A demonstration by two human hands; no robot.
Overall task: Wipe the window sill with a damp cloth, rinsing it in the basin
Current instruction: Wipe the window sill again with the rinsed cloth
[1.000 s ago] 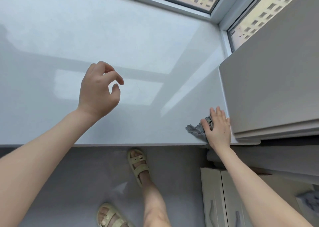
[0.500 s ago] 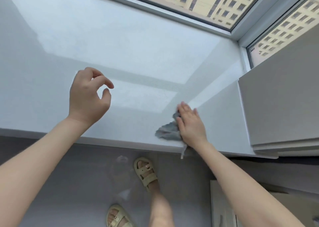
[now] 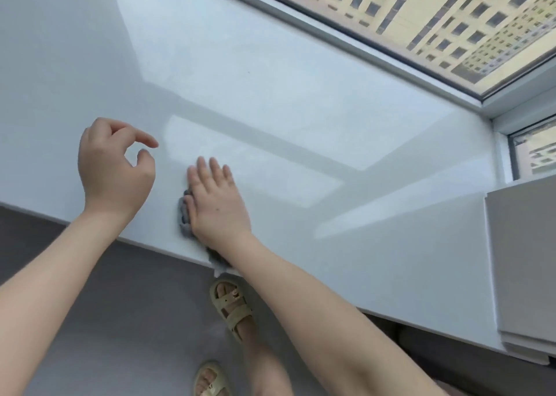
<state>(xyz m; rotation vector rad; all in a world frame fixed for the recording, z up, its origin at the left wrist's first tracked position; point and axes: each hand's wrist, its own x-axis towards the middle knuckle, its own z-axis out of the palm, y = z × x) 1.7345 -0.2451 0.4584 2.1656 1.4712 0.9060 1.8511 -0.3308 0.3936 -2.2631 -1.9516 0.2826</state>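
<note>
A wide white window sill (image 3: 270, 100) fills most of the view. My right hand (image 3: 215, 204) lies flat with straight fingers on a grey cloth (image 3: 183, 215), pressing it to the sill near the front edge. Only the cloth's left side and a bit under my wrist show; the rest is hidden beneath my palm. My left hand (image 3: 112, 170) hovers just left of it above the sill, fingers loosely curled, holding nothing. No basin is in view.
A stack of pale flat boards (image 3: 523, 260) lies on the sill at the far right. The window frame (image 3: 376, 52) runs along the back and right. Below the front edge is grey floor (image 3: 120, 320) with my sandalled feet (image 3: 230, 304).
My right hand has slid the cloth leftward along the front of the sill, from beside the boards to close by my left hand. The left hand stayed hovering.
</note>
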